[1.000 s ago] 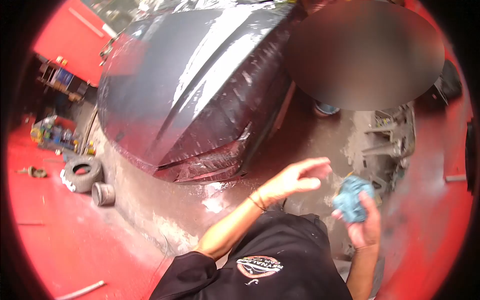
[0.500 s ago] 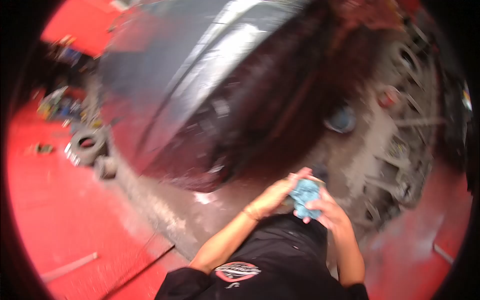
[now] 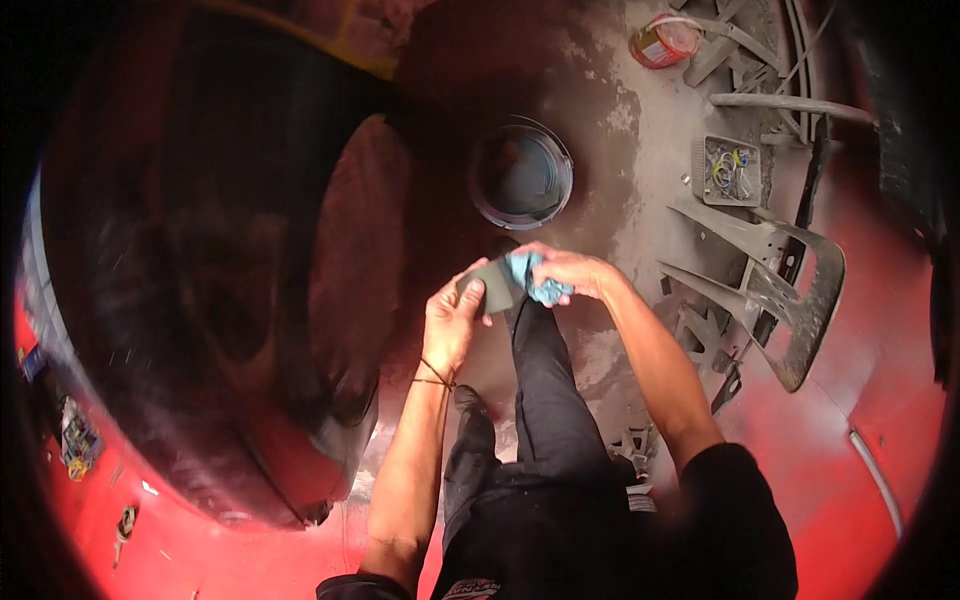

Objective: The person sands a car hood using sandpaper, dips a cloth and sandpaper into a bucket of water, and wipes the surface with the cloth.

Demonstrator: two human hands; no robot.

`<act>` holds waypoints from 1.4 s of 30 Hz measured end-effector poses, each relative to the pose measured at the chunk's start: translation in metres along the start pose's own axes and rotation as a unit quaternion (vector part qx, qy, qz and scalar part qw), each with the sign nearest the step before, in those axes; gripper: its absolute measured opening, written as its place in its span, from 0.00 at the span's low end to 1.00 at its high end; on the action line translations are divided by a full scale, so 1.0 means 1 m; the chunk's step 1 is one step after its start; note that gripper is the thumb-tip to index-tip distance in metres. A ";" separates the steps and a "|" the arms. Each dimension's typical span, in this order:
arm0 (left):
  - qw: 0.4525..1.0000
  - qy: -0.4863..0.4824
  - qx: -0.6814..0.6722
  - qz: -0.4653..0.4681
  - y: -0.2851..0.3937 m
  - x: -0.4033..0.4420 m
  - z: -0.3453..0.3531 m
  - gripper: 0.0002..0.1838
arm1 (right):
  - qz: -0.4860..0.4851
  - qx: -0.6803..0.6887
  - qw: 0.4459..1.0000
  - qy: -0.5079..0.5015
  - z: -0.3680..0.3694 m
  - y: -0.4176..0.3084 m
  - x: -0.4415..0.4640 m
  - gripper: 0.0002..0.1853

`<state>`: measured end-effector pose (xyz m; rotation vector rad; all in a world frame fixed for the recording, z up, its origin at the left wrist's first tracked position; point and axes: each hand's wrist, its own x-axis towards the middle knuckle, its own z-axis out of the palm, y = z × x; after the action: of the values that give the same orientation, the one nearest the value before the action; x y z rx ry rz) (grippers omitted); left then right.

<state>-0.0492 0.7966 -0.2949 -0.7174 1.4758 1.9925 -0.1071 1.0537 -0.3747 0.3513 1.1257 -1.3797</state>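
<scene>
The left hand (image 3: 453, 312) pinches a grey-green sheet (image 3: 492, 290), the right hand (image 3: 578, 272) a blue cloth (image 3: 552, 292); the shirt logo (image 3: 470, 588) is illegible.

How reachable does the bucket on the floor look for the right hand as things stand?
Probably yes, with a bend down: nothing visible stands between the right hand and the bucket on the floor ahead, though that hand is holding a blue cloth.

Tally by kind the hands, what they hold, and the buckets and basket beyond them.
Hands: 2, left hand and right hand
Blue cloth: 1
Flat grey-green piece: 1
Buckets: 2, nearer bucket and red bucket
Basket: 1
Total: 7
</scene>
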 end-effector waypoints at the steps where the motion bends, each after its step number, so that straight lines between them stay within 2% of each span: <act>1: 0.999 0.024 -0.031 -0.013 -0.001 0.023 0.004 0.23 | -0.004 -0.004 0.999 0.033 -0.022 0.002 0.019 0.46; 2: 0.996 0.041 -0.072 -0.039 -0.002 0.037 0.004 0.19 | 0.002 -0.002 0.990 0.142 -0.035 0.009 0.042 0.42; 4: 0.988 0.121 -0.071 -0.070 -0.014 0.066 0.000 0.13 | -0.065 -0.032 0.969 0.238 -0.078 0.021 0.098 0.34; 6: 0.981 0.152 -0.093 -0.071 -0.030 0.092 -0.010 0.10 | -0.088 -0.097 0.930 0.344 -0.115 0.033 0.162 0.29; 7: 0.978 0.169 -0.104 -0.068 -0.037 0.104 -0.016 0.09 | -0.019 -0.106 0.930 0.350 -0.125 0.020 0.177 0.29; 10: 0.968 0.210 -0.102 -0.091 -0.048 0.108 -0.028 0.10 | -0.017 -0.349 0.844 0.407 -0.150 0.041 0.241 0.35; 11: 0.967 0.213 -0.104 -0.097 -0.051 0.111 -0.031 0.11 | 0.019 -0.390 0.840 0.378 -0.155 0.038 0.258 0.40; 14: 0.969 0.162 -0.143 -0.122 -0.071 0.104 -0.054 0.08 | 0.052 -0.476 0.824 0.302 -0.162 0.061 0.300 0.41; 16: 0.952 0.146 -0.196 -0.186 -0.081 0.092 -0.065 0.09 | 0.063 -0.481 0.820 0.304 -0.162 0.071 0.309 0.36; 18: 0.934 0.135 -0.229 -0.239 -0.087 0.066 -0.065 0.14 | 0.022 -0.436 0.838 0.328 -0.156 0.073 0.293 0.33; 20: 0.925 0.152 -0.242 -0.250 -0.076 0.023 -0.061 0.21 | -0.066 -0.366 0.837 0.400 -0.147 0.086 0.269 0.34; 21: 0.921 0.154 -0.261 -0.243 -0.068 -0.001 -0.056 0.24 | -0.154 -0.168 0.901 0.369 -0.145 0.093 0.249 0.33; 22: 0.918 0.161 -0.282 -0.227 -0.059 -0.025 -0.050 0.27 | -0.230 0.040 0.918 0.320 -0.143 0.102 0.228 0.32; 23: 0.929 0.109 -0.294 -0.196 -0.057 -0.042 -0.059 0.31 | -0.194 -0.017 0.921 0.338 -0.147 0.083 0.196 0.31; 24: 0.924 0.097 -0.317 -0.189 -0.041 -0.067 -0.053 0.29 | -0.171 0.021 0.940 0.295 -0.143 0.055 0.150 0.29; 25: 0.929 0.077 -0.330 -0.146 -0.024 -0.093 -0.051 0.32 | -0.190 0.085 0.950 0.233 -0.131 0.023 0.099 0.26; 26: 0.927 0.062 -0.350 -0.123 -0.012 -0.119 -0.054 0.34 | -0.183 0.141 0.939 0.254 -0.117 -0.001 0.062 0.23; 27: 0.918 0.046 -0.384 -0.087 0.014 -0.148 -0.061 0.37 | -0.200 0.193 0.936 0.216 -0.096 -0.036 0.025 0.20; 28: 0.907 0.023 -0.417 -0.056 0.035 -0.179 -0.061 0.40 | -0.230 0.223 0.936 0.146 -0.123 -0.032 0.002 0.23; 29: 0.893 0.007 -0.450 -0.009 0.059 -0.209 -0.068 0.42 | -0.277 0.300 0.888 0.213 -0.085 -0.055 -0.031 0.27; 30: 0.877 -0.018 -0.479 0.041 0.083 -0.229 -0.077 0.44 | -0.286 0.362 0.877 0.137 -0.075 -0.089 -0.046 0.32; 31: 0.886 0.002 -0.456 0.079 0.104 -0.262 -0.083 0.48 | -0.362 0.301 0.881 -0.053 -0.041 -0.117 -0.070 0.35; 33: 0.855 0.043 -0.491 0.165 0.136 -0.329 -0.107 0.49 | -0.383 0.232 0.885 -0.126 0.046 -0.186 -0.100 0.35; 34: 0.847 0.096 -0.474 0.221 0.155 -0.364 -0.126 0.48 | -0.391 0.205 0.882 -0.162 0.079 -0.209 -0.106 0.34; 36: 0.815 0.266 -0.402 0.322 0.182 -0.428 -0.179 0.38 | -0.332 0.287 0.883 -0.167 0.155 -0.255 -0.106 0.28; 37: 0.788 0.275 -0.394 0.384 0.200 -0.455 -0.203 0.35 | -0.363 0.185 0.908 -0.098 0.194 -0.289 -0.115 0.28; 38: 0.769 0.353 -0.299 0.441 0.200 -0.473 -0.248 0.32 | -0.371 0.102 0.919 -0.083 0.290 -0.314 -0.113 0.32; 39: 0.756 0.439 -0.170 0.454 0.208 -0.474 -0.292 0.29 | -0.356 0.049 0.927 -0.110 0.363 -0.338 -0.109 0.38; 41: 0.694 0.578 0.006 0.429 0.227 -0.461 -0.376 0.27 | -0.341 -0.151 0.918 -0.135 0.508 -0.373 -0.096 0.48; 42: 0.628 0.637 0.136 0.426 0.235 -0.448 -0.415 0.27 | -0.341 -0.230 0.907 -0.088 0.583 -0.379 -0.086 0.46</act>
<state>0.1386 0.2879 0.0706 -1.6939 3.3780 1.5582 -0.1815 0.5636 0.1206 -0.5563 1.4434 -1.6307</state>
